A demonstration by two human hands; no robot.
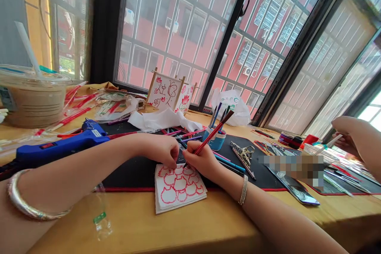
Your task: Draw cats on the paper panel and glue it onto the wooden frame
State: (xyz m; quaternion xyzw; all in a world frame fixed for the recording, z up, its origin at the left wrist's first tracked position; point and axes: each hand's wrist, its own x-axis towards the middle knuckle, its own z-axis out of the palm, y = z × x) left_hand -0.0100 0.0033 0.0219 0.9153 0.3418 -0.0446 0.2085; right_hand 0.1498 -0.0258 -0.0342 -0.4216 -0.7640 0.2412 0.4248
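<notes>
A stack of white paper squares [180, 202] lies at the front edge of the black mat, covered in red outlines of cat heads. My right hand [205, 160] is closed around a red pen [214, 131], its tip at the paper's upper edge. Fingers curled and pressed together, my left hand [166, 151] holds the paper's top edge beside the pen. Just behind my hands stands a blue cup [216, 139] of pens. Loose markers lie around it, partly hidden by my hands.
A blue glue gun [65, 143] and a lidded drink cup [32, 95] stand left. At the back is a decorated paper lantern frame [165, 91]. A spiral notebook [242, 158] and phone [293, 186] lie right. Another person's hand [348, 139] holds a straw in a cup.
</notes>
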